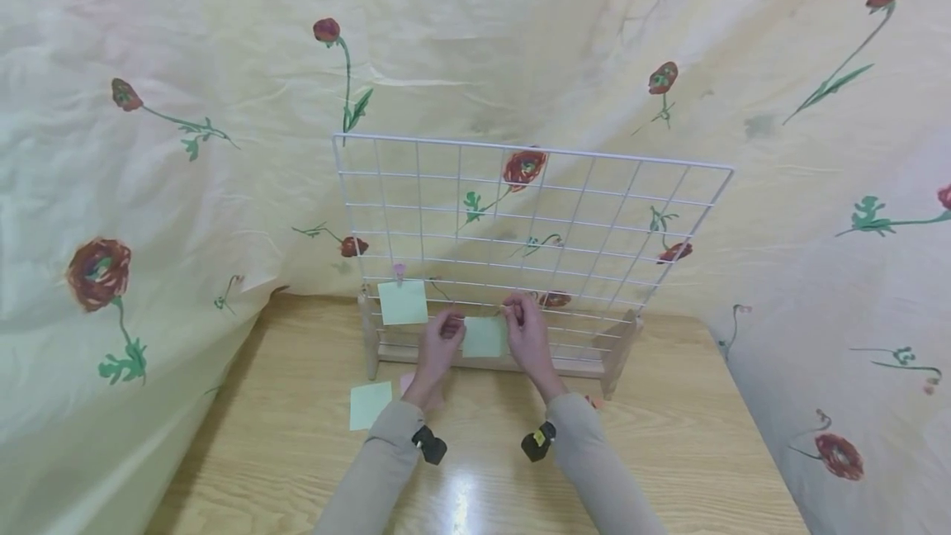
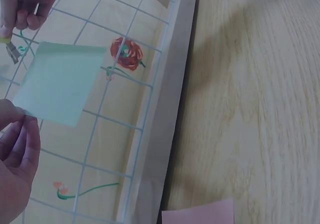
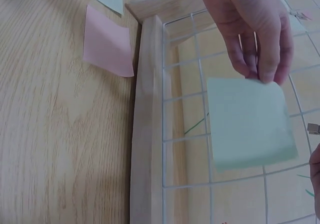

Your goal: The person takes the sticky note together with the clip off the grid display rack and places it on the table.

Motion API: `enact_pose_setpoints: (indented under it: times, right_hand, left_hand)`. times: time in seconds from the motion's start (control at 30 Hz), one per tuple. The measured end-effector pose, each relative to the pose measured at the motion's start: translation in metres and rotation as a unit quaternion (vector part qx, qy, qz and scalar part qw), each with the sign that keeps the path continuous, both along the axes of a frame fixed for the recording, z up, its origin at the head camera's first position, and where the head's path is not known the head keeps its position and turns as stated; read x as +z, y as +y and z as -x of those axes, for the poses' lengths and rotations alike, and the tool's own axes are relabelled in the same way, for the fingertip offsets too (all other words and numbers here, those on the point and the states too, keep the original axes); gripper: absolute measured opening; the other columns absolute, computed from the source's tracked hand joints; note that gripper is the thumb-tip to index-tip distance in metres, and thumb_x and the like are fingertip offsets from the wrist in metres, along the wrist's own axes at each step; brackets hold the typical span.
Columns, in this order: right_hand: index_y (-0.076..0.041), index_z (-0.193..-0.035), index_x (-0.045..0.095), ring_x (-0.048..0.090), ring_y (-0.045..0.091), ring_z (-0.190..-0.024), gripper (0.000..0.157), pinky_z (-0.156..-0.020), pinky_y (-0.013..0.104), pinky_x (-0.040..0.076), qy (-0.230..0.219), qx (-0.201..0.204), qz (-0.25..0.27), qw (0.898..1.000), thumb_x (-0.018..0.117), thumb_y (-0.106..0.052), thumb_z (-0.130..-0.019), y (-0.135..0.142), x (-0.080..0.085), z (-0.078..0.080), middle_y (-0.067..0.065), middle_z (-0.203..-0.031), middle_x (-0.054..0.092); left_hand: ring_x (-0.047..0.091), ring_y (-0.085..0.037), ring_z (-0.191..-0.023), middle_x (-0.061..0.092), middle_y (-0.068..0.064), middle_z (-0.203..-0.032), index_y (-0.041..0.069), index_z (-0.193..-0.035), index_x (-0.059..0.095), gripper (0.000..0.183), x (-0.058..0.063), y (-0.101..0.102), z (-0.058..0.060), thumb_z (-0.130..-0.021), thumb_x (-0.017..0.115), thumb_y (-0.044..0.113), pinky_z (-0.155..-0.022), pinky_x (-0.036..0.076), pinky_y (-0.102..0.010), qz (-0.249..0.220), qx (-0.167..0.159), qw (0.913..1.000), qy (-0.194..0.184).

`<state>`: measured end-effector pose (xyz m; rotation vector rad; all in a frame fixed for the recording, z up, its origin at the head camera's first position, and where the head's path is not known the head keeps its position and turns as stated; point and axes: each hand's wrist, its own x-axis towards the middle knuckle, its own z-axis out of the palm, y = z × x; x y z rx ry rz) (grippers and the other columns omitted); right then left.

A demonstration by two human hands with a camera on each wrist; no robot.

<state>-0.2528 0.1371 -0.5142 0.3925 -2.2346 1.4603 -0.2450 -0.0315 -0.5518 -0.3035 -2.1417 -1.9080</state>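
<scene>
Wooden table (image 1: 669, 452) below, and the white wire grid (image 1: 594, 213) stands upright in its wooden base near the far edge. Against the grid's lower rows sits the green note (image 1: 483, 337): left hand (image 1: 440, 345) pinches its left edge, right hand (image 1: 526, 329) grips a small clip (image 2: 12, 54) at its top right corner.
</scene>
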Motion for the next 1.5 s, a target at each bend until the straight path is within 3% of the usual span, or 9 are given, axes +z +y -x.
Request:
enact_pose_setpoints:
  times: [0.27,0.43,0.53,0.77,0.83,0.93,1.03,1.27,1.5]
  right_hand:
    - [0.003,-0.1,0.056,0.039,0.014,-0.064,0.011,-0.053,0.02,0.034,-0.009,0.008,0.013,1.0,0.056,0.009,-0.09,0.004,0.0,-0.002,0.002,-0.074,0.04]
    - [0.003,-0.103,0.055,0.047,0.014,-0.074,0.014,-0.062,0.019,0.044,-0.035,0.015,0.02,0.999,0.058,0.009,-0.09,0.006,0.0,-0.005,0.005,-0.084,0.047]
    - [0.006,-0.105,0.055,0.05,0.017,-0.08,0.018,-0.067,0.021,0.047,-0.039,0.025,0.019,0.999,0.058,0.011,-0.088,0.006,0.002,-0.008,0.011,-0.09,0.051]
    - [0.014,-0.105,0.051,0.055,0.033,-0.088,0.021,-0.073,0.036,0.052,0.002,0.072,0.003,0.997,0.057,0.016,-0.085,0.005,0.023,-0.03,0.026,-0.099,0.054]
    - [0.013,-0.106,0.051,0.057,0.036,-0.09,0.021,-0.075,0.04,0.053,-0.004,0.077,0.009,0.997,0.057,0.016,-0.086,0.006,0.023,-0.032,0.028,-0.1,0.055]
    - [0.011,-0.107,0.052,0.059,0.037,-0.092,0.02,-0.08,0.036,0.052,-0.015,0.072,0.013,0.997,0.057,0.014,-0.087,0.009,0.02,-0.034,0.028,-0.102,0.058]
    - [0.012,-0.108,0.052,0.059,0.037,-0.093,0.019,-0.082,0.03,0.051,-0.03,0.064,0.015,0.997,0.057,0.012,-0.089,0.012,0.016,-0.036,0.029,-0.103,0.059]
    - [0.014,-0.11,0.051,0.061,0.044,-0.088,0.02,-0.071,0.023,0.052,-0.077,0.069,0.025,0.994,0.056,0.01,-0.09,0.02,0.012,-0.04,0.031,-0.105,0.059]
    - [0.014,-0.107,0.054,0.062,0.046,-0.087,0.02,-0.077,0.027,0.054,-0.067,0.072,0.015,0.995,0.057,0.013,-0.088,0.027,0.006,-0.041,0.029,-0.103,0.061]
  left_hand:
    - [0.063,-0.032,-0.089,0.065,-0.019,-0.097,-0.006,-0.106,0.061,0.019,-0.002,-0.007,-0.006,-0.087,0.062,-0.009,-0.081,0.055,-0.03,0.016,0.006,0.9998,-0.004]
    - [0.062,-0.042,-0.088,0.062,-0.03,-0.096,-0.015,-0.105,0.058,0.018,0.017,-0.012,-0.019,-0.087,0.058,-0.015,-0.079,0.056,-0.044,0.025,0.001,0.9996,0.015]
    - [0.061,-0.043,-0.086,0.061,-0.031,-0.094,-0.016,-0.104,0.057,0.018,0.024,-0.016,-0.024,-0.086,0.057,-0.016,-0.078,0.056,-0.044,0.032,0.005,0.9992,0.021]
    - [0.063,-0.03,-0.085,0.066,-0.016,-0.092,-0.007,-0.106,0.062,0.02,-0.011,-0.026,-0.016,-0.087,0.062,-0.01,-0.077,0.056,-0.031,0.044,0.012,0.9989,0.005]
    - [0.063,-0.029,-0.083,0.066,-0.015,-0.091,-0.006,-0.105,0.062,0.019,-0.016,-0.029,-0.018,-0.086,0.062,-0.01,-0.075,0.056,-0.028,0.051,0.008,0.9986,0.01]
    - [0.063,-0.029,-0.082,0.066,-0.015,-0.091,-0.006,-0.104,0.062,0.019,-0.022,-0.035,-0.021,-0.086,0.061,-0.01,-0.073,0.056,-0.027,0.063,0.005,0.998,0.01]
    - [0.063,-0.029,-0.083,0.066,-0.014,-0.09,-0.006,-0.105,0.062,0.02,-0.026,-0.041,-0.025,-0.086,0.061,-0.01,-0.073,0.055,-0.026,0.069,0.006,0.9976,-0.004]
    - [0.063,-0.03,-0.083,0.066,-0.014,-0.091,-0.006,-0.105,0.062,0.02,-0.031,-0.048,-0.029,-0.085,0.061,-0.011,-0.074,0.056,-0.03,0.073,0.013,0.9972,-0.011]
    - [0.063,-0.03,-0.084,0.066,-0.014,-0.091,-0.006,-0.105,0.062,0.021,-0.032,-0.052,-0.032,-0.084,0.062,-0.012,-0.073,0.055,-0.028,0.069,0.022,0.9972,-0.017]
